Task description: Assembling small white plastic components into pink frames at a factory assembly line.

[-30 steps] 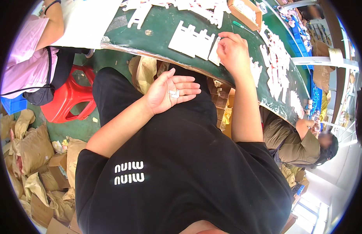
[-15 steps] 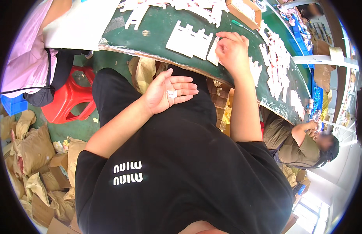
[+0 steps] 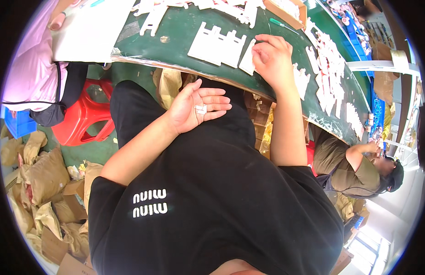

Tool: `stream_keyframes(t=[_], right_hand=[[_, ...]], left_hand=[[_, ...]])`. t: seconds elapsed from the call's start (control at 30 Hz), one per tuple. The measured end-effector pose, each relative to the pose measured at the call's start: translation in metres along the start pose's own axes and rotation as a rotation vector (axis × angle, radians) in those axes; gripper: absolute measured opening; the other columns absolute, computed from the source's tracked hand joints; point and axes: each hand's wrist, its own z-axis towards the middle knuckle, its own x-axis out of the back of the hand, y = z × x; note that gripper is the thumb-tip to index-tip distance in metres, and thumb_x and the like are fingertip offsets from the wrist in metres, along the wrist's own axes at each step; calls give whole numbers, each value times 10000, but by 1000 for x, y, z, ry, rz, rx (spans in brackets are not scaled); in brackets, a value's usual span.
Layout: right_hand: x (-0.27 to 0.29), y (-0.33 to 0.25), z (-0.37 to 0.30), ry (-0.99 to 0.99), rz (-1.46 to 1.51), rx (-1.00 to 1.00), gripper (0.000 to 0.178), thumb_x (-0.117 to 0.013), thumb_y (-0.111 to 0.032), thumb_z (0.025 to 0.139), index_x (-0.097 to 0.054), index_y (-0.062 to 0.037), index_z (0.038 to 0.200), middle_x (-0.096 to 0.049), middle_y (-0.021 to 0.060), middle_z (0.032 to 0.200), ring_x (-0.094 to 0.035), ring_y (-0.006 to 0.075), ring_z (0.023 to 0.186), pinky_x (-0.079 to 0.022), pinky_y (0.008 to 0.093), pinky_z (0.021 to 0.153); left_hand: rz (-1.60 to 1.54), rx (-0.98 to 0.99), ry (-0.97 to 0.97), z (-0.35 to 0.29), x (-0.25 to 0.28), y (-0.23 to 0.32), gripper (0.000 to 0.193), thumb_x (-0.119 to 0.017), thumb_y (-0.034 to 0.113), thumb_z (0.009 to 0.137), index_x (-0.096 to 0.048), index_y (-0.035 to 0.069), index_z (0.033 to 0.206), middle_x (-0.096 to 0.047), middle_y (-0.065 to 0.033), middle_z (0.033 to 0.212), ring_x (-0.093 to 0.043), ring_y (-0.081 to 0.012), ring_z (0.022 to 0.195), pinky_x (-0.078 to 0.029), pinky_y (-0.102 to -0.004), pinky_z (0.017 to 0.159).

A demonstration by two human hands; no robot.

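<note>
1. Currently left hand (image 3: pixel 187 110) palm up, centre of frame; grip spread, fingers straight, small white pieces (image 3: pixel 201 109) lying on it near the finger bases.
2. Right hand (image 3: pixel 273 62) upper right of centre, over counter (image 3: pixel 175 55); grip curled, fingertips bunched, can't tell if pinching anything.
3. Narrow white part (image 3: pixel 247 59) flat on counter, just left of right hand; contact unclear.
4. Wider white panels (image 3: pixel 217 46) left of that, upper centre.
5. Green-handled screwdriver (image 3: pixel 276 21) above right hand, near open carton (image 3: pixel 300 23), upper right.
6. White parts heap (image 3: pixel 329 78) right side.
</note>
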Motion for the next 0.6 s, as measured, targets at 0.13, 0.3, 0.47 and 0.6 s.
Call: stream_keyframes(t=[0.13,0.3,0.47,0.6], right_hand=[[3,1,2,-3,2,40,46,-820,-102,832,-813,-111,876,-796,10,1194,-691,275,1180,-450,506,1098],[4,3,6,-19,-30,76,44,-825,-134,842,-824,-136,886,-792,14,1185,-684,271,1182,-450,501,1092],[14,7,15,-91,-99,163,41,-818,-172,853,-838,-155,884,-788,14,1220,-673,269,1211,-447,510,1100],[19,4,17,-160,-100,156,71,-831,-170,882,-853,-152,947,-790,9,1252,-680,273,1223,-443,497,1113]], left_hand=[[3,7,11,3,-2,-2,759,-343,570,1194,-599,-82,1488,-732,-273,1381,-719,-411,1321,-570,-533,1164],[5,11,1,8,0,-5,755,-343,565,1194,-602,-82,1485,-734,-271,1377,-722,-409,1314,-577,-533,1154],[45,24,36,9,-6,-4,749,-339,558,1196,-608,-81,1481,-738,-265,1367,-726,-407,1306,-578,-532,1150],[17,26,3,8,-3,-6,756,-338,558,1201,-619,-83,1486,-756,-258,1347,-726,-409,1307,-577,-530,1160]])
